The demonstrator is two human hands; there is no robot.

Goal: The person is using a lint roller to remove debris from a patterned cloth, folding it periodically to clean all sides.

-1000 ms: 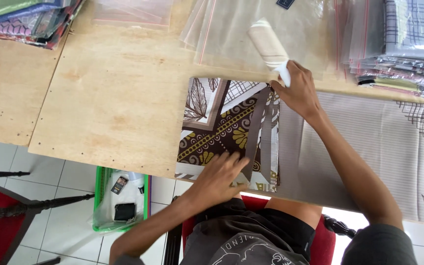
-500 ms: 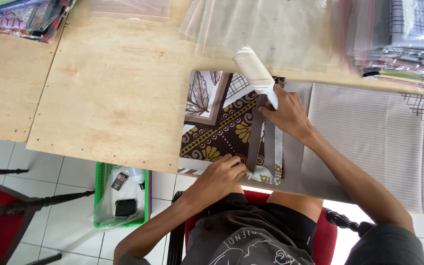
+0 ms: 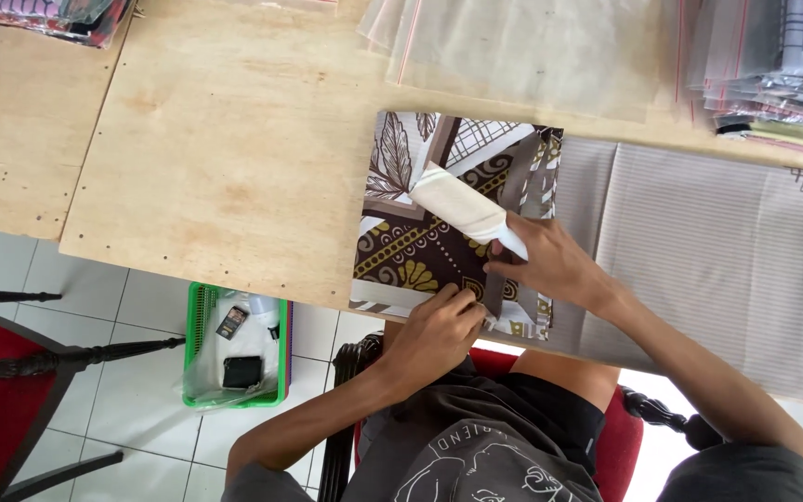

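A folded brown and white patterned cloth [image 3: 420, 251] with leaf and scroll motifs lies at the near edge of a plywood table [image 3: 234, 177]. My right hand [image 3: 550, 265] holds a white roller [image 3: 457, 206] by its handle, and the roller lies across the middle of the cloth. My left hand [image 3: 434, 330] presses on the cloth's near edge with its fingers bent, touching the fabric just below the right hand.
Grey striped fabric [image 3: 699, 251] spreads to the right. Clear plastic bags [image 3: 532, 46] lie at the back, with stacks of packed cloths [image 3: 764, 56] at the back right. On the tiled floor stands a green basket [image 3: 234, 349], with a red chair [image 3: 11, 390] to its left.
The roller came down from the far edge of the cloth to its middle. My left hand slid right along the near edge, closer to the right hand.
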